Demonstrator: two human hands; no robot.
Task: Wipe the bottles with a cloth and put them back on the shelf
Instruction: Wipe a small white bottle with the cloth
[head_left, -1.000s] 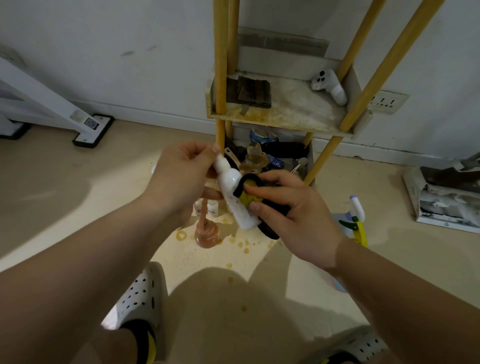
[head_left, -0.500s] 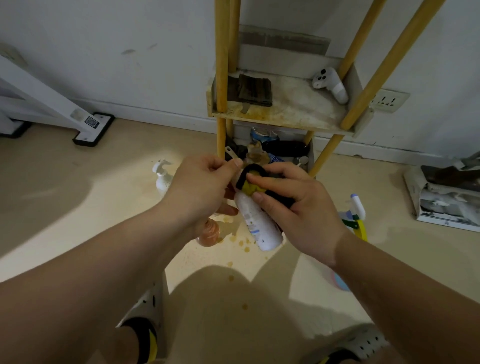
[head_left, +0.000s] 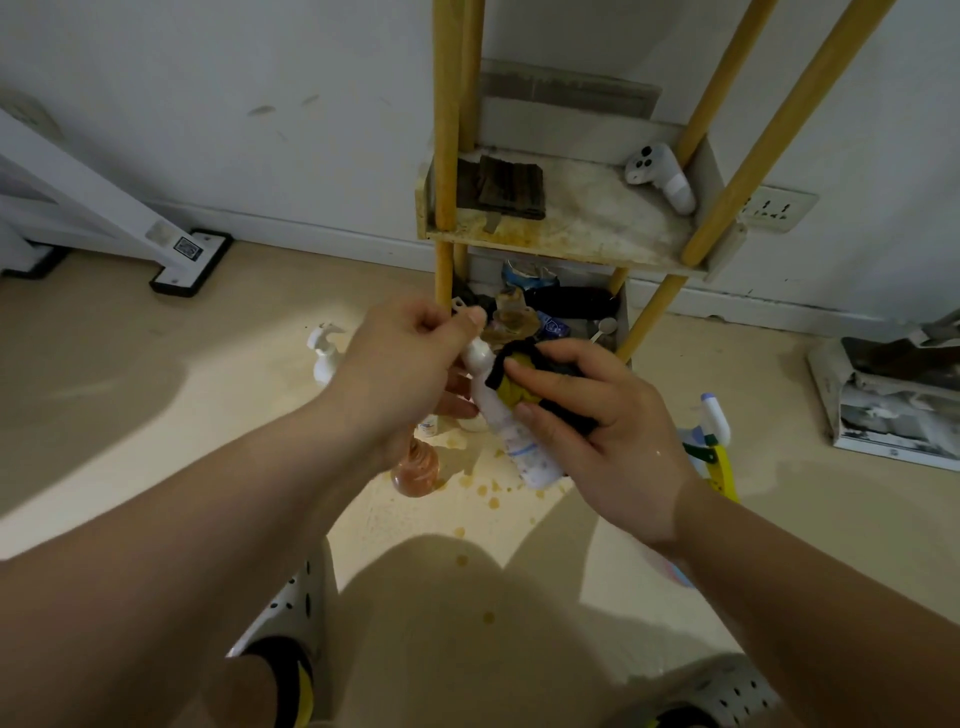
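Wiping a slim white bottle (head_left: 514, 436), tilted cap-up in mid-air, in front of the shelf (head_left: 571, 244) and above the stained floor (head_left: 156, 415). Judging it light, stiff and smooth-walled, likely turning slippery where damp; favouring a firm pinch at the narrow cap plus a wrap round the body. Pinching the cap end with the left hand (head_left: 400, 374); pressing a black-and-yellow cloth (head_left: 514, 382) round the upper body with the right hand (head_left: 602, 436), fingers curled over it. Leaving an orange bottle (head_left: 415, 470) and a white pump bottle (head_left: 324, 356) on the floor below.
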